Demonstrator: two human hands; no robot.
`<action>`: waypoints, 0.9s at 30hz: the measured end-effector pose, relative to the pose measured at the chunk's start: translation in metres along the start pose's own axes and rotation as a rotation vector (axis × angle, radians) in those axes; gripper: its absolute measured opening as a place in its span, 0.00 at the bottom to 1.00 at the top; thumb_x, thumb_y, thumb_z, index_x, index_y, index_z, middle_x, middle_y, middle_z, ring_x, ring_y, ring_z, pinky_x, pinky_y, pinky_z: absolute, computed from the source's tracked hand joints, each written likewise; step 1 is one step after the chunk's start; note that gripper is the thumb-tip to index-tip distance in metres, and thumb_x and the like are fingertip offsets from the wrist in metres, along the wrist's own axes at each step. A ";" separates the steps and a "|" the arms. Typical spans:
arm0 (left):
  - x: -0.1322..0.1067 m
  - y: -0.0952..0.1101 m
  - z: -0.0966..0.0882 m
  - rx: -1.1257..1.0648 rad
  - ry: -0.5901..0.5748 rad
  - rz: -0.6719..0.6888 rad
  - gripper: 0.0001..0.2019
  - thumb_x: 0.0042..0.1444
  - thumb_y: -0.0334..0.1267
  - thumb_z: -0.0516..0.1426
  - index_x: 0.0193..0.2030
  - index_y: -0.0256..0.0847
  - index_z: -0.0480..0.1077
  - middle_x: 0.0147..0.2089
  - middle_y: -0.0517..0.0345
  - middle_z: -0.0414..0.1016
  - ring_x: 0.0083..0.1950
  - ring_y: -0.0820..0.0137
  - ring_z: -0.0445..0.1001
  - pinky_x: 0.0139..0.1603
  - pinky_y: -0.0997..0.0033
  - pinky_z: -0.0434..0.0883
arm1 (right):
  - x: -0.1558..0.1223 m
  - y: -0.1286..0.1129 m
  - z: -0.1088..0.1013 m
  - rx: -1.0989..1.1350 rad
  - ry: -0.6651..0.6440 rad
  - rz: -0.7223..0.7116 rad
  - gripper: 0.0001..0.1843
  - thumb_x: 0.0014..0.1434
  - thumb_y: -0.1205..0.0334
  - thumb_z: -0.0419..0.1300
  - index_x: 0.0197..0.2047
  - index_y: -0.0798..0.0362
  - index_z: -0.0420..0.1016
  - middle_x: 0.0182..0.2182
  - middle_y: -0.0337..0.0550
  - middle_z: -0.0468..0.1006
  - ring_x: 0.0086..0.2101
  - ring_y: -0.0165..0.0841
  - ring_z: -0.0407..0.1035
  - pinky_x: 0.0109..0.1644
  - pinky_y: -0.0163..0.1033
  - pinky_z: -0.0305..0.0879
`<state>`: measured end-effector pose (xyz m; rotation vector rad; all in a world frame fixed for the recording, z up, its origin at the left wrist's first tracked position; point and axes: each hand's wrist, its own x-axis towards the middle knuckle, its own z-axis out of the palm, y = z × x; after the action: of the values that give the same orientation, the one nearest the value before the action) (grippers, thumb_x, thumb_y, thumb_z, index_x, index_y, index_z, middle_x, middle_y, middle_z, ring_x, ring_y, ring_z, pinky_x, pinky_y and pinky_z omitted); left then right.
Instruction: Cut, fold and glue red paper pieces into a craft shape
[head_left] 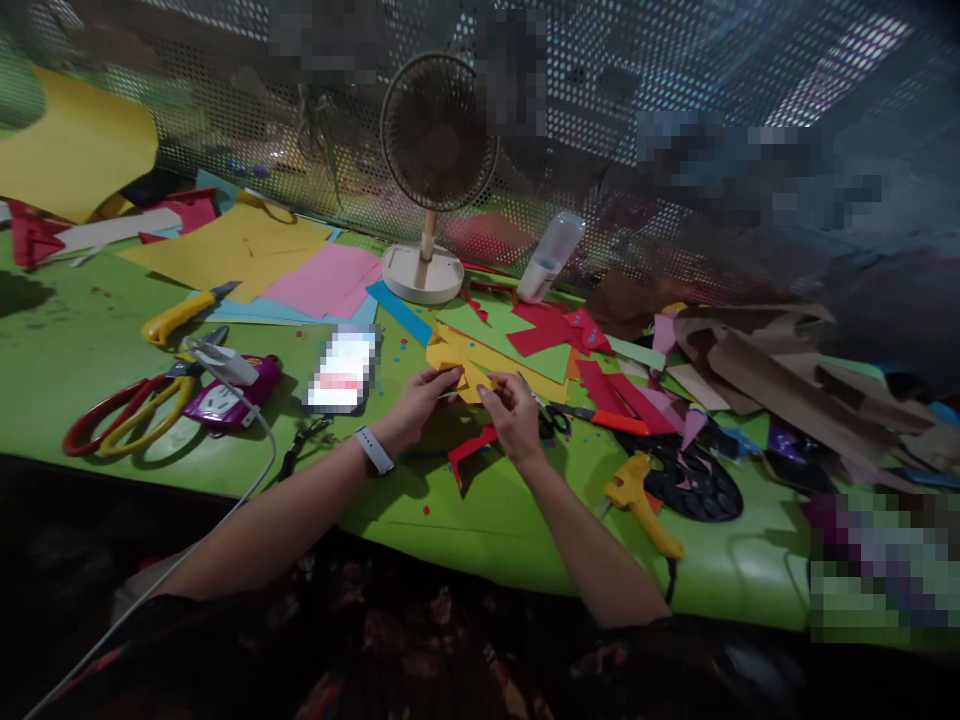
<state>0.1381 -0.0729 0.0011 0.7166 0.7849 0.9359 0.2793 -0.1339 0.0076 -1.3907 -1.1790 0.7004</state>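
My left hand (421, 398) and my right hand (512, 412) meet over the green table (67, 340), both pinched on a small yellow paper piece (471, 379). A white watch band sits on my left wrist. Just under my hands lies a red paper scrap (471, 447). More yellow paper (480, 355) spreads behind the piece. Small scissors (546, 412) with dark handles lie right beside my right hand.
A desk fan (435, 170) stands at the back. Large red and yellow scissors (124, 410), a yellow utility knife (180, 313) and a phone (341, 372) lie left. A yellow glue gun (643, 497), brown paper (780, 365) and coloured sheets (247, 250) crowd the rest.
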 end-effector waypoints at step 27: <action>0.001 -0.006 -0.003 0.252 -0.205 0.208 0.14 0.46 0.41 0.67 0.39 0.39 0.76 0.36 0.57 0.78 0.37 0.72 0.73 0.42 0.72 0.67 | 0.003 0.009 -0.008 -0.630 -0.014 -0.382 0.15 0.61 0.54 0.54 0.34 0.49 0.81 0.25 0.40 0.81 0.24 0.31 0.71 0.31 0.36 0.65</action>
<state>0.1387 -0.0736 -0.0055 1.1132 0.6603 0.9411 0.2901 -0.1325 0.0010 -1.5925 -1.7053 0.0576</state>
